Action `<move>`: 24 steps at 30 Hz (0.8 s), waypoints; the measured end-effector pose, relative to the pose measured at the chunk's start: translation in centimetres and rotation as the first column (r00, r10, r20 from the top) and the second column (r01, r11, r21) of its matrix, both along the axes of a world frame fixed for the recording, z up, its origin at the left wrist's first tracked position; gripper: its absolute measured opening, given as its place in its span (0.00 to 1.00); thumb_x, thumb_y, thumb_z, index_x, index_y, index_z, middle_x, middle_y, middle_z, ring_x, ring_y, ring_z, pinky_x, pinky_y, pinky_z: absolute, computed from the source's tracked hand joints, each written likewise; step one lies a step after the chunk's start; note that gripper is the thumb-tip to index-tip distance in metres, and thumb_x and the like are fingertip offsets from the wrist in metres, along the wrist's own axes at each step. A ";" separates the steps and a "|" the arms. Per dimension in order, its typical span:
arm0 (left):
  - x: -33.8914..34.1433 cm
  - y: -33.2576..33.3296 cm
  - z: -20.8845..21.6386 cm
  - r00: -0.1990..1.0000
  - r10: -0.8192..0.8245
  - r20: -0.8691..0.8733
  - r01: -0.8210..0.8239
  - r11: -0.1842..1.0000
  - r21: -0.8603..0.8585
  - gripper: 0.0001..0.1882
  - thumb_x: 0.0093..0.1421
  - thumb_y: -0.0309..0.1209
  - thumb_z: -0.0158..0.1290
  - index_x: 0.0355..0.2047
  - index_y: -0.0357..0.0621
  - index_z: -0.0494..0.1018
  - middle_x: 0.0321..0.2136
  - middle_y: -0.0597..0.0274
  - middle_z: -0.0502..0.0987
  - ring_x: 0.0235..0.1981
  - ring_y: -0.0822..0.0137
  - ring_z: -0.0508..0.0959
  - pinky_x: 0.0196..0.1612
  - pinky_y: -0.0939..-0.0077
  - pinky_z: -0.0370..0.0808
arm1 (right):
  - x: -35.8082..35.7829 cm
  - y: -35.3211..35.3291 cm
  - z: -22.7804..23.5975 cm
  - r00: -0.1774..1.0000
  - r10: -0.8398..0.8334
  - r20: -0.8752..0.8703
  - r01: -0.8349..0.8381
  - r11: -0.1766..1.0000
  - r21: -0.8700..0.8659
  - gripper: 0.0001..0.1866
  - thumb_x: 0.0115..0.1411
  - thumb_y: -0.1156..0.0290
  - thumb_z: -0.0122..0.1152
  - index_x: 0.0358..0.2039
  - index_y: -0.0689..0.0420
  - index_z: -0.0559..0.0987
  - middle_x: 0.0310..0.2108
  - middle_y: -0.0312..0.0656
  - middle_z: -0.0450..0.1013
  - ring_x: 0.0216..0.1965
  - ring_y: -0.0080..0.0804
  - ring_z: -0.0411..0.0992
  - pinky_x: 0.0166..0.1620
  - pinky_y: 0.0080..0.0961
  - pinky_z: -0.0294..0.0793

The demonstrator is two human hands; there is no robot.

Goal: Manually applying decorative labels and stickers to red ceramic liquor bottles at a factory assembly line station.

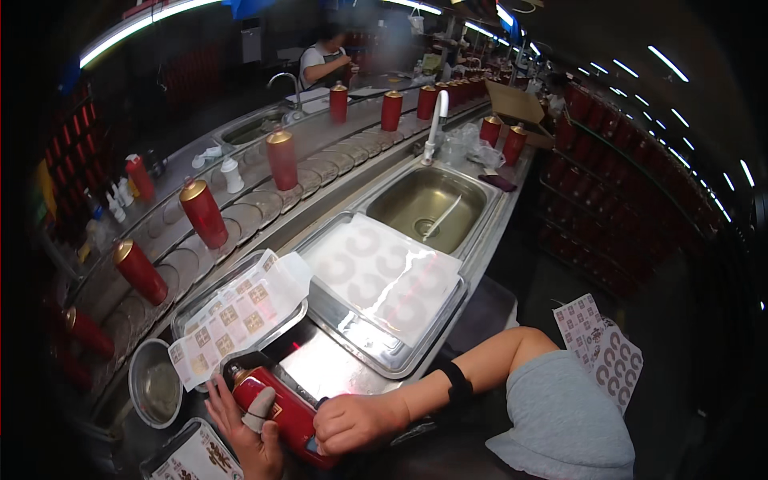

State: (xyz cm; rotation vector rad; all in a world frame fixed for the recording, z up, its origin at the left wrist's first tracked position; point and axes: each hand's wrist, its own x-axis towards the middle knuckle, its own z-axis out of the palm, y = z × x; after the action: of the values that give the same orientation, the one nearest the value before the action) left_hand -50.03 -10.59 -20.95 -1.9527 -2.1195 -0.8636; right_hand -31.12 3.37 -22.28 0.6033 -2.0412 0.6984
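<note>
Both hands hold 1 red bottle [280, 416] with a gold cap, lying tilted just in front of the steel tray [376, 352]. The left hand [248, 432] cups it from below, a white-wrapped finger across its body; the right hand [356, 422] is closed around its base end. Left of the tray, a sheet of square labels [232, 316] lies over a second tray, its near edge touching the bottle's neck. Behind the tray sits a sink [428, 204], and left of it, red bottles [202, 213] stand on a conveyor.
</note>
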 end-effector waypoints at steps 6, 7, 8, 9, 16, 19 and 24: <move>4.8 -2.2 -1.0 0.992 -0.060 0.112 0.070 0.994 -0.083 0.33 0.67 0.62 0.33 0.62 0.60 0.69 0.71 0.50 0.50 0.70 0.37 0.45 0.67 0.36 0.36 | 3.0 0.7 0.8 0.912 0.186 0.365 0.032 0.856 -0.517 0.09 0.57 0.72 0.60 0.35 0.63 0.73 0.30 0.50 0.70 0.35 0.53 0.71 0.37 0.38 0.70; 5.8 -2.9 -1.1 0.969 -0.016 0.245 0.033 0.997 -0.067 0.35 0.67 0.62 0.33 0.64 0.58 0.66 0.71 0.49 0.49 0.71 0.39 0.45 0.68 0.38 0.36 | 2.8 0.7 0.8 0.915 0.182 0.361 0.031 0.858 -0.513 0.09 0.57 0.72 0.60 0.35 0.63 0.73 0.30 0.50 0.70 0.35 0.53 0.71 0.37 0.38 0.70; 5.5 -3.2 -1.9 0.971 -0.020 0.239 0.035 0.997 -0.062 0.35 0.67 0.62 0.33 0.64 0.58 0.66 0.71 0.49 0.49 0.71 0.39 0.45 0.68 0.38 0.36 | 2.5 0.6 0.8 0.909 0.196 0.366 -0.004 0.886 -0.464 0.10 0.56 0.72 0.61 0.35 0.62 0.72 0.30 0.50 0.70 0.35 0.53 0.71 0.38 0.39 0.71; 4.9 -3.6 -3.0 0.967 -0.006 0.254 0.014 0.999 -0.029 0.36 0.67 0.62 0.33 0.66 0.55 0.63 0.71 0.46 0.48 0.71 0.40 0.44 0.68 0.41 0.36 | 2.2 0.4 1.0 0.902 0.211 0.376 -0.039 0.908 -0.416 0.11 0.55 0.72 0.61 0.36 0.61 0.72 0.31 0.50 0.70 0.36 0.53 0.71 0.38 0.39 0.71; 0.9 -0.7 -2.4 0.937 0.155 0.313 -0.133 0.987 -0.089 0.39 0.67 0.61 0.33 0.67 0.45 0.59 0.70 0.37 0.45 0.71 0.42 0.44 0.70 0.49 0.42 | -5.9 4.7 1.2 0.892 -0.289 0.347 0.430 0.776 -0.461 0.12 0.51 0.73 0.62 0.36 0.62 0.73 0.30 0.53 0.72 0.36 0.57 0.73 0.38 0.40 0.73; 0.0 -0.4 -2.2 0.914 0.162 0.373 -0.125 0.985 -0.121 0.38 0.68 0.58 0.33 0.67 0.44 0.59 0.70 0.36 0.45 0.71 0.43 0.44 0.70 0.51 0.43 | -5.8 3.7 1.2 0.943 -0.079 0.323 0.217 0.882 -0.419 0.14 0.49 0.75 0.63 0.37 0.62 0.72 0.32 0.52 0.72 0.37 0.56 0.73 0.38 0.40 0.73; 0.7 -0.9 -1.8 0.901 0.109 0.421 -0.092 0.994 -0.061 0.33 0.70 0.51 0.34 0.67 0.41 0.59 0.68 0.36 0.50 0.68 0.42 0.52 0.68 0.53 0.50 | -7.7 4.0 1.7 0.898 -0.394 0.195 0.413 0.908 -0.069 0.12 0.44 0.75 0.61 0.29 0.59 0.69 0.29 0.47 0.69 0.34 0.49 0.72 0.35 0.41 0.71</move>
State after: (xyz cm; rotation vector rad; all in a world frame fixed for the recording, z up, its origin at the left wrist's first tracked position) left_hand -49.30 -11.48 -22.76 -1.7765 -2.4556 -1.3378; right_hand -38.80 7.42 -20.54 0.0431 -2.1819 0.6225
